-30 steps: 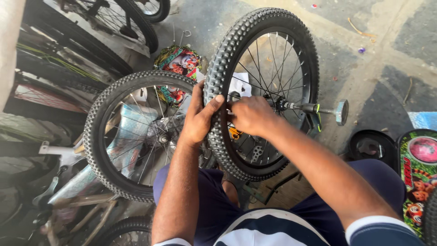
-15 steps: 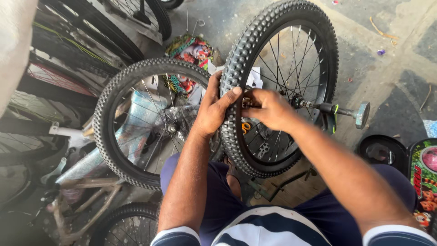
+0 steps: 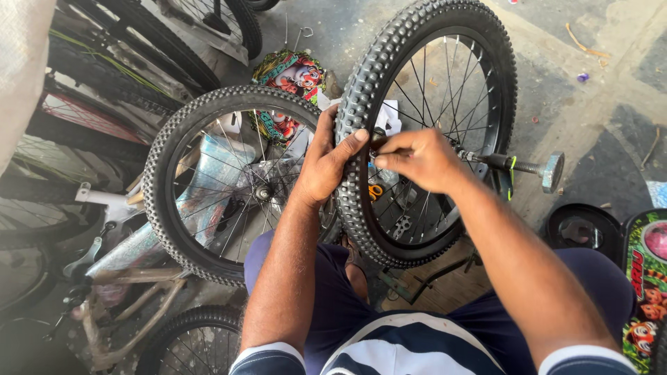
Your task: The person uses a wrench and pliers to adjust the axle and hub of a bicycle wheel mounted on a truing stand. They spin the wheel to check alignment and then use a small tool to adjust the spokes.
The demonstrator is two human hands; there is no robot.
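Observation:
A small bicycle wheel with a knobby black tyre (image 3: 361, 208) and black rim stands upright in front of me. My left hand (image 3: 326, 163) wraps around the tyre's left side, thumb pressed on the tread. My right hand (image 3: 417, 158) is closed inside the rim next to the thumb, pinching a small dark part at the rim that I cannot make out. An axle with a grey end piece (image 3: 552, 170) sticks out to the right of the hub.
A second knobby wheel (image 3: 167, 215) stands just left, over a wrapped bicycle frame (image 3: 139, 250). More wheels and frames (image 3: 104, 83) crowd the left side. Colourful printed covers lie at the back (image 3: 295, 73) and the right edge (image 3: 643, 278). Concrete floor (image 3: 597, 104) lies to the right.
The view has shifted, so the wheels sit slightly higher and further right in frame. Both hands stay at the same spot on the tyre and rim, with small finger movement.

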